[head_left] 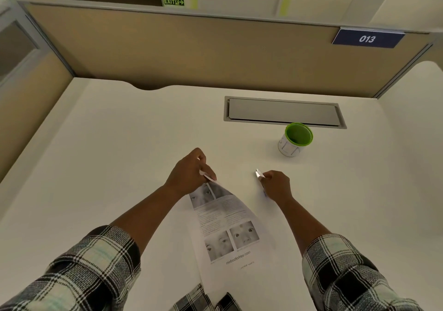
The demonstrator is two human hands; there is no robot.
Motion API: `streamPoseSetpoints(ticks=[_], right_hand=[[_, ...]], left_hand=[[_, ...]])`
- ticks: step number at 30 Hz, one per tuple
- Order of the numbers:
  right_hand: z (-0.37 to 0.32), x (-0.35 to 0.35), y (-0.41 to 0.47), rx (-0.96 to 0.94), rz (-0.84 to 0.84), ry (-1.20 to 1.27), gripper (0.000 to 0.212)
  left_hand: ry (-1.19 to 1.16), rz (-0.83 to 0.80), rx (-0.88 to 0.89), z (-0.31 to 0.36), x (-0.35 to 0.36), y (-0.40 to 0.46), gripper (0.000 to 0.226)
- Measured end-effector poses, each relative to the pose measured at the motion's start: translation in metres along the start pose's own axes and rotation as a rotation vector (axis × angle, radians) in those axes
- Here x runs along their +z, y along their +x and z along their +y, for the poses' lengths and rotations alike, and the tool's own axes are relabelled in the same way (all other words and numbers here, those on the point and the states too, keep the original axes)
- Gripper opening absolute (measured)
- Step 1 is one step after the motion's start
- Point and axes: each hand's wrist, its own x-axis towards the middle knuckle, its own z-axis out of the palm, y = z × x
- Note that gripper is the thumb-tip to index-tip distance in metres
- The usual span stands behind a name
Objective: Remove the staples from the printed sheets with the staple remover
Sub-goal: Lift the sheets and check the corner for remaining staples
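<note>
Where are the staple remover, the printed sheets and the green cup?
staple remover [259, 173]: head view, on its shiny metal tip.
printed sheets [226, 217]: head view, on the middle text block.
green cup [288, 148]: head view, on its white outer wall.

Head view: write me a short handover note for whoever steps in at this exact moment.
Left hand: pinching the far corner of the printed sheets and lifting it off the desk; the rest of the stack lies flat.
Right hand: closed on the staple remover, metal tip pointing towards the lifted corner, apart from the paper.
Green-rimmed cup: upright, beyond the right hand.
Done: sheets gripped, tool in hand. No staple can be made out.
Left: bring the tip to the held corner and pull the staple.
</note>
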Motion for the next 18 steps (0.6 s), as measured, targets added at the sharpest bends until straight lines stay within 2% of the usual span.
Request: streamPoseSetpoints(ticks=[4,14,18], right_hand=[[0.001,0.002,0.002,0.025,0.042,0.035,0.012],[0.005,0.005,0.003,0.007,0.094,-0.019,0.019],[-0.006,-0.001,-0.007,-0.095,0.179,-0.206,0.027]], left_hand=[[-0.02,0.018,0.021,0.002,0.004,0.003,0.03],[-0.141,0.017,0.017,0.011,0.007,-0.002,0.02],[-0.174,0.012,0.019,0.015,0.004,-0.004,0.021]])
